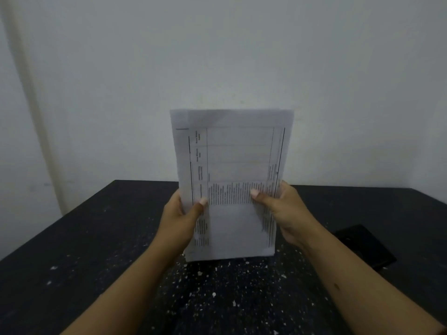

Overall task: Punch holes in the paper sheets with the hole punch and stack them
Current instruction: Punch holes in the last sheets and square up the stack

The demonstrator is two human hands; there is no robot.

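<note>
Head view. Stack of paper sheets [231,180] held upright at centre, w/ its bottom edge on or just above the black table [72,250]; contact can't be told. Printed side faces the viewer: a ruled table w/ rows of small text turned sideways, too blurred to read. Sheets not quite flush; one edge sticks out at top left.

Left hand [180,221] clamped on the stack's left edge, lower half; thumb across the front, fingers hidden behind. Right hand [284,211] clamped on the right edge at about the same height, thumb on the front, fingers wrapped behind.

Table top is strewn w/ small white paper bits [217,281], thickest near the viewer below the stack. A flat black object [362,247], probably the hole punch, lies on the table to the right, near the right forearm and apart from the sheets; detail lost in the dark. Plain pale wall [217,56] at the far side.
</note>
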